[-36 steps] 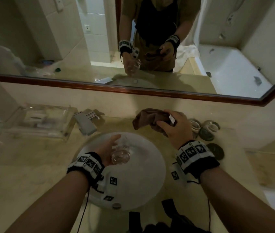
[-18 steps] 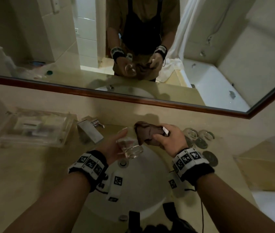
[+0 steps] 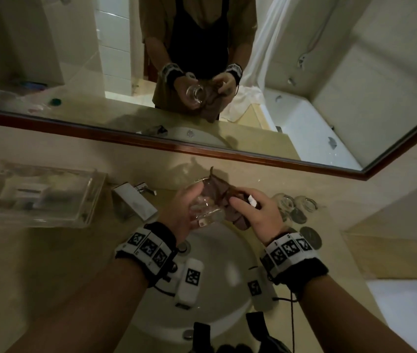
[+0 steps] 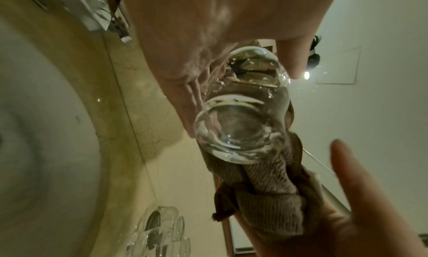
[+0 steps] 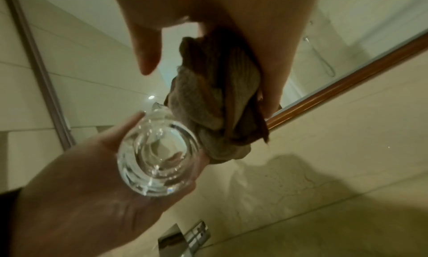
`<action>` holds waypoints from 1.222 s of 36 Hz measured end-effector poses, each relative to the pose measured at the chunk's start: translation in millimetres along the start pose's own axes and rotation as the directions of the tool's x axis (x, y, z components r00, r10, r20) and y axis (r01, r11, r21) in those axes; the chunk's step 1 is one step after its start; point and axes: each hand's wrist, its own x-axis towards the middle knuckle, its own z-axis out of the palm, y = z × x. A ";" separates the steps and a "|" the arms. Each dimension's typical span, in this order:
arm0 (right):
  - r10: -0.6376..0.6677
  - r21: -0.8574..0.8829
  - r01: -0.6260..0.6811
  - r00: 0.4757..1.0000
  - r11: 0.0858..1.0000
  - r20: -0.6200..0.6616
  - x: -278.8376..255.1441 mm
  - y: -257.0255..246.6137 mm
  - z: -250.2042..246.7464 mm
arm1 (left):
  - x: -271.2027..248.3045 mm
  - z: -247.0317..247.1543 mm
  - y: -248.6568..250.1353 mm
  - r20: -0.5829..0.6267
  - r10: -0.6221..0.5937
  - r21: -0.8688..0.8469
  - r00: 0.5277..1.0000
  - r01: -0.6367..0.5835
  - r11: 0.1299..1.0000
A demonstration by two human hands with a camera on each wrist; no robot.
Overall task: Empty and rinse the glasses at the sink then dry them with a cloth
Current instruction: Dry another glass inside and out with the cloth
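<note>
— Holding what, over at the left hand (image 3: 180, 212)?

— Gripping a clear glass (image 3: 207, 207), thumb on the near wall, fingers wrapped round the far side; tilted, thick base (image 4: 236, 133) turned back toward the wrist, mouth aimed away toward 12 o'clock. Raised above the white sink (image 3: 227, 271), just past its 12 o'clock rim.

— And the right hand (image 3: 256, 215)?

— Clutching a bunched brown cloth (image 3: 227, 200), fingers curled round the wad, index finger (image 4: 347, 169) stretched out straight and apart from the fabric. White tag showing at the knuckles.

— Cloth against the glass, or apart?

— Touching. Pressed to the glass at its 3 o'clock side, and seen through the clear wall from the left wrist view, brown ribbed fabric behind the base. Whether pushed down into the mouth or only laid along the outside, cannot tell. From the right wrist view, wad (image 5: 215, 103) sitting just at 1 o'clock of the base (image 5: 157, 160).

— Glass relative to the grip itself?

— Lying across the left palm (image 5: 92, 197), base near the heel of the hand, rim out beyond the fingertips, droplets on the wall.

— Anything else on the counter?

— Chrome faucet (image 3: 133, 202) at 10 o'clock of the sink. Clear acrylic tray (image 3: 36, 197) further out at 9 o'clock, small items inside. More glasses (image 3: 294, 205) clustered at 2 o'clock beside dark round coasters (image 3: 310, 236). Framed mirror (image 3: 304, 161) along the wall at 12 o'clock, both hands and the glass reflected in it.
</note>
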 end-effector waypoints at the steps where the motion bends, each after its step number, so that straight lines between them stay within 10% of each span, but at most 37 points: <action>1: 0.002 0.005 -0.002 1.000 1.000 0.003 -0.2 -2.7 0.1 | 0.8 -1.7 -0.3 -0.004 0.013 0.005 1.000 -0.013 1.000; 11: -0.164 -0.286 0.190 0.980 0.939 0.110 6.1 -5.5 10.6 | -1.8 -9.1 -1.6 0.041 0.052 0.017 0.998 -0.053 0.998; 19: 0.020 -0.220 0.010 0.991 0.975 0.131 8.7 -6.8 12.8 | 2.9 -16.2 -0.7 0.055 0.050 -0.005 0.997 -0.050 0.999; 28: -0.011 -0.012 0.007 0.947 1.000 -0.321 21.4 -17.8 -3.3 | 9.5 -13.5 0.0 -0.075 0.050 -0.005 0.996 -0.050 0.999; 35: 0.214 0.042 -0.210 0.964 0.977 -0.160 28.7 -10.9 9.4 | 6.2 -4.9 6.7 -0.045 0.014 -0.069 0.999 -0.017 0.997; 44: -0.065 -0.242 0.080 0.995 0.967 0.071 16.0 -18.6 21.1 | 5.5 -16.0 8.0 -0.009 0.008 -0.102 1.000 -0.009 0.995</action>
